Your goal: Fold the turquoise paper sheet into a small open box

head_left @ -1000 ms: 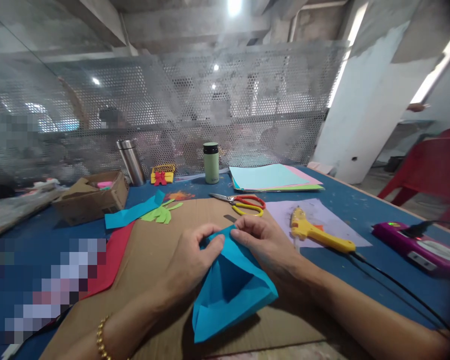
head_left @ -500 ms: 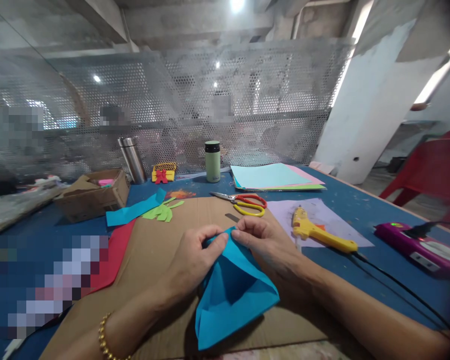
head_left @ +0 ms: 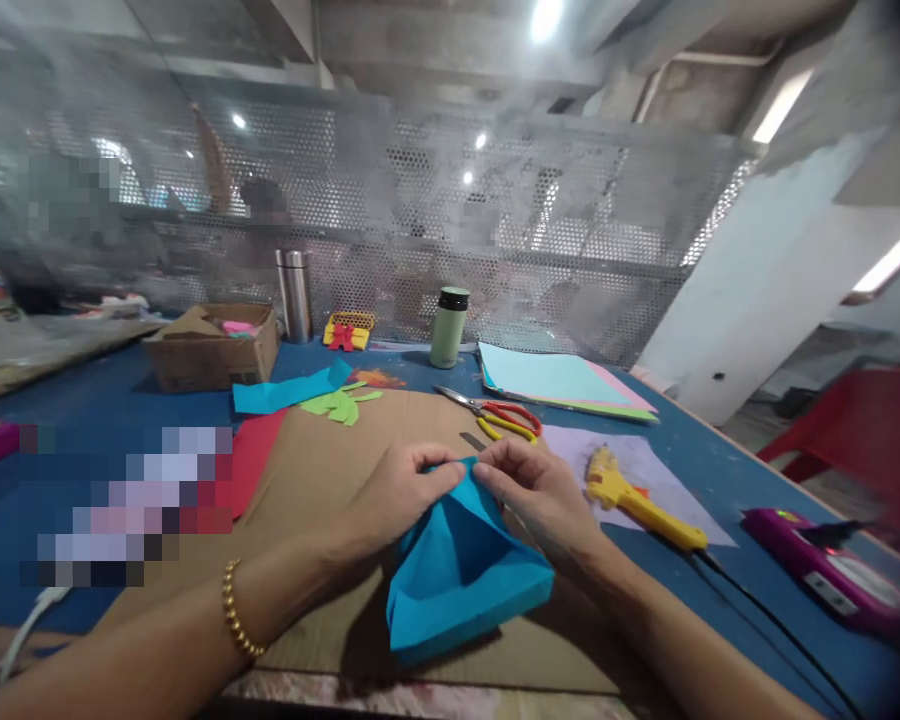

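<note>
A folded piece of blue paper (head_left: 471, 615), shaped like an open pouch or bag, is pinched at its far edge by both hands. My left hand (head_left: 412, 490) closes thumb and fingers on the left of that edge, with a gold bead bracelet on the wrist. Close beside it, my right hand (head_left: 536, 490) pinches the same edge on the right. The paper's open side faces me, over a brown cardboard sheet (head_left: 322, 530). Scissors (head_left: 499, 412) with red and yellow handles lie just past the hands, near a small dark flat strip (head_left: 472, 440).
A yellow glue gun (head_left: 637, 505) rests on lilac paper (head_left: 667, 465), right. Beyond are a purple power strip (head_left: 825, 565), stacked coloured paper (head_left: 555, 375), a green bottle (head_left: 448, 330), a steel flask (head_left: 295, 300) and a cardboard box (head_left: 217, 355). Green paper strips (head_left: 341, 405) lie left.
The view has tilted and shifted, so the background sits differently. Both hands keep their pinch on the blue paper, whose near end appears slightly higher.
</note>
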{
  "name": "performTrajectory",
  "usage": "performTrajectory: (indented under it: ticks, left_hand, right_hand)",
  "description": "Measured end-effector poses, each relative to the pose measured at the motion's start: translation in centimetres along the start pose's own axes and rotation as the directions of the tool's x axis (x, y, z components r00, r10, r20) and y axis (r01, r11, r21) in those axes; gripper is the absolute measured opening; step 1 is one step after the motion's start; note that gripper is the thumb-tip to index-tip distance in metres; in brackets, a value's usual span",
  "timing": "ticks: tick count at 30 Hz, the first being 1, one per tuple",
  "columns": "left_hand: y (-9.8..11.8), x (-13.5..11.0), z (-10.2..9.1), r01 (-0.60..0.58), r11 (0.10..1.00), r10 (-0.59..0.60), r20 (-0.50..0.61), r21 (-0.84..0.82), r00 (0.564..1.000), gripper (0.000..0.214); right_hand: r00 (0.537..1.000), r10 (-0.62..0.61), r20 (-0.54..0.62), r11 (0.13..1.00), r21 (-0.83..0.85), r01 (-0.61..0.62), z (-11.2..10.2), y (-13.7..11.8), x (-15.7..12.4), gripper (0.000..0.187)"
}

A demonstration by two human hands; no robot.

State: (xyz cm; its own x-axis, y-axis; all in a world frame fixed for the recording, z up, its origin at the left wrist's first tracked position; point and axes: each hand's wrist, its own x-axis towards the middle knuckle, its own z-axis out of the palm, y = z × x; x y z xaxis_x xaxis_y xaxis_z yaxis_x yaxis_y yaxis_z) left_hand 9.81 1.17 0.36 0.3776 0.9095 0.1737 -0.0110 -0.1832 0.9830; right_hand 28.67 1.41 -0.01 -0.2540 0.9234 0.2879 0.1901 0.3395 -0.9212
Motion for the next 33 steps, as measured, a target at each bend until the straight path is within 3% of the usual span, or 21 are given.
performTrajectory:
  ticks: [7, 12, 18, 21, 25, 28, 33]
  left_hand:
    - [-0.1, 0.4, -0.3, 0.033, 0.989, -0.039, -0.041, -0.141, 0.998, 0.024]
    - [0.2, 0.7, -1.2, 0.043, 0.976, -0.050, -0.028, -0.214, 0.998, 0.024]
    - [2.1, 0.6, -2.2, -0.081, 0.996, 0.083, 0.053, -0.041, 0.995, 0.018]
    - [3.6, 0.2, -1.9, -0.204, 0.975, 0.199, 0.058, 0.093, 0.978, 0.018]
    - [4.1, 0.0, -1.1, -0.364, 0.886, 0.360, 0.068, 0.289, 0.930, 0.020]
    - [3.1, 0.4, -0.7, -0.316, 0.892, 0.315, 0.056, 0.324, 0.947, 0.022]
    - [1.4, 0.4, -0.4, -0.183, 0.956, 0.163, 0.103, 0.230, 0.981, 0.026]
  right_hand:
    - [0.986, -0.152, -0.071, 0.969, -0.209, 0.134, 0.8, -0.9, 0.4, 0.025]
    - [0.964, -0.262, -0.048, 0.919, -0.317, 0.234, 1.4, -2.0, 0.8, 0.019]
    - [0.917, -0.398, -0.011, 0.835, -0.417, 0.358, 1.3, -3.2, -0.2, 0.017]
    - [0.945, -0.322, -0.063, 0.905, -0.313, 0.288, 0.9, -3.8, -0.9, 0.023]
    - [0.983, -0.108, -0.149, 0.992, 0.047, 0.117, 0.3, -3.1, -1.0, 0.033]
    - [0.991, 0.030, -0.134, 0.979, 0.205, -0.002, 0.0, -1.5, -0.6, 0.037]
    - [0.991, 0.085, -0.103, 0.965, 0.258, -0.056, 0.0, 0.1, -0.8, 0.039]
